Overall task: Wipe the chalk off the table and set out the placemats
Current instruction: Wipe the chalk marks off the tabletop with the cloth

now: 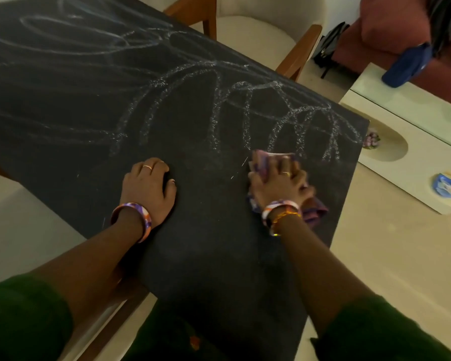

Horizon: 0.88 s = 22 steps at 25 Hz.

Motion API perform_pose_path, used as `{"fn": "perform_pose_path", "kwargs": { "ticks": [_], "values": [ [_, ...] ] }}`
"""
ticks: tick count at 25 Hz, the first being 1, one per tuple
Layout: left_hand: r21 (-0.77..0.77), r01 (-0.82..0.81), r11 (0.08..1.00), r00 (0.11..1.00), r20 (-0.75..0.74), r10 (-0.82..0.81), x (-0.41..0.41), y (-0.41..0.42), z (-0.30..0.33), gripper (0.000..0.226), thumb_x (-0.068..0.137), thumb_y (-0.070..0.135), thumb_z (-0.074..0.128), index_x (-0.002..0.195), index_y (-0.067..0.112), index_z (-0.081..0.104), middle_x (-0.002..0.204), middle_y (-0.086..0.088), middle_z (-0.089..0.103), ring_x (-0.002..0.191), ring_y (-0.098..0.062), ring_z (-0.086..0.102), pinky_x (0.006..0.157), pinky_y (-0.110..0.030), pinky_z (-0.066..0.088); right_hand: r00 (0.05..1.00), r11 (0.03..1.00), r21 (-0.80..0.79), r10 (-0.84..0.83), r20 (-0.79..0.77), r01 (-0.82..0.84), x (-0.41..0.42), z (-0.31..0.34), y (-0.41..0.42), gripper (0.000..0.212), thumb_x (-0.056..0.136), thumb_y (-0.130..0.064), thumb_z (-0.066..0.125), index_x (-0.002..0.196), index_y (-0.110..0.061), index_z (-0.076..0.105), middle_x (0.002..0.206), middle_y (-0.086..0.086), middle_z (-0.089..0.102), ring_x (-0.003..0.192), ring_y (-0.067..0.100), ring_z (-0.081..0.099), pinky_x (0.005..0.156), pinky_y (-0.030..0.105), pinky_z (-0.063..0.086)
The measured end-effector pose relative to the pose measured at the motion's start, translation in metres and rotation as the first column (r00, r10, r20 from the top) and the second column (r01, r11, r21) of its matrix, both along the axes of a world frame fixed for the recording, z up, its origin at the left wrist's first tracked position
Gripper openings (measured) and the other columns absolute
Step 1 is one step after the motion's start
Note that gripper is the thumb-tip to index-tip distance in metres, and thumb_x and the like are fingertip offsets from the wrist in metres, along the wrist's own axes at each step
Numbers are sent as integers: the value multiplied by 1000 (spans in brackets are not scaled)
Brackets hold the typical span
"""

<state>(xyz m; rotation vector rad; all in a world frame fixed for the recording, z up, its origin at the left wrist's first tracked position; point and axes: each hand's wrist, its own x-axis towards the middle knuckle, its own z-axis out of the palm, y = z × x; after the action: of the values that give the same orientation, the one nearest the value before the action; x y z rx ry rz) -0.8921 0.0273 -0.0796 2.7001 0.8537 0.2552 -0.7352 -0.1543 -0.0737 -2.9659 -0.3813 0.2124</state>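
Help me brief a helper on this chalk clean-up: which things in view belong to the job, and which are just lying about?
Belongs to the job:
right hand pressing the purple cloth
chalk scribbles
black table
left hand, resting on the table

Lying about:
cream chair
blue cap on the pale low table
black bag

No placemats in view.

a home dining room: cushioned wooden armchair (266,32), red sofa (391,27) (bag on it).
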Motion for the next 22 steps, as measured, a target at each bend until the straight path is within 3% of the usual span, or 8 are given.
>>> {"fn": "perform_pose_path", "kwargs": {
  "ticks": [2,4,7,11,13,18,20,22],
  "values": [
    [-8,2,1000,1000,-5,-2,-2,0,1,38,90,28,52,122,8,53,133,-12,48,122,-30,42,95,-40,37,965,965,-5,262,4,-262,-38,-5,34,63,90,-62,34,148,-40,20,159,-6,8,141,37,6,105,62,10],
    [-17,12,1000,1000,3,-12,-3,0,2,38,91,27,51,124,8,53,134,-11,48,124,-29,41,97,-40,36,942,942,-27,336,13,-335,-34,-5,30,62,89,-66,32,146,-44,21,159,-10,8,140,33,10,106,60,13],
    [-38,10,999,1000,19,-9,-4,0,1,39,92,27,50,126,8,52,135,-10,47,125,-28,40,100,-39,34,997,997,-13,72,37,-72,14,-5,-33,64,88,-69,31,146,-44,21,159,-10,10,140,32,11,107,59,13],
    [-3,-4,1000,1000,-6,4,-1,-1,2,40,92,29,49,126,8,51,135,-11,47,125,-28,40,100,-38,35,973,972,-58,-230,-6,229,33,4,-93,65,91,-64,29,150,-39,16,159,-3,11,138,38,13,109,61,14],
    [-5,-5,1000,1000,-19,5,-1,-2,3,41,92,30,49,127,9,50,136,-11,46,125,-28,40,101,-39,35,989,987,-50,-150,-3,149,11,5,-65,63,92,-61,30,149,-38,17,159,-2,11,138,40,12,108,62,14],
    [-31,3,1000,1000,-27,-3,-3,-1,5,40,92,29,49,127,9,50,136,-11,45,125,-28,40,101,-40,34,903,903,-16,430,9,-430,-78,6,37,67,87,-66,41,145,-38,25,155,-2,17,132,37,20,102,57,19],
    [-42,6,999,1000,4,-6,-4,-2,4,39,93,27,49,127,9,51,135,-11,47,124,-27,41,101,-39,35,919,919,-33,394,19,-393,-54,6,32,76,80,-75,39,146,-40,24,152,-1,20,127,35,25,100,54,20],
    [-53,0,999,1000,25,2,-5,-1,3,38,92,27,49,126,9,52,135,-9,48,125,-26,41,101,-37,35,977,977,-77,206,60,-201,-17,3,0,80,78,-80,34,146,-38,27,151,1,23,129,38,23,103,58,16]
  ]
}}
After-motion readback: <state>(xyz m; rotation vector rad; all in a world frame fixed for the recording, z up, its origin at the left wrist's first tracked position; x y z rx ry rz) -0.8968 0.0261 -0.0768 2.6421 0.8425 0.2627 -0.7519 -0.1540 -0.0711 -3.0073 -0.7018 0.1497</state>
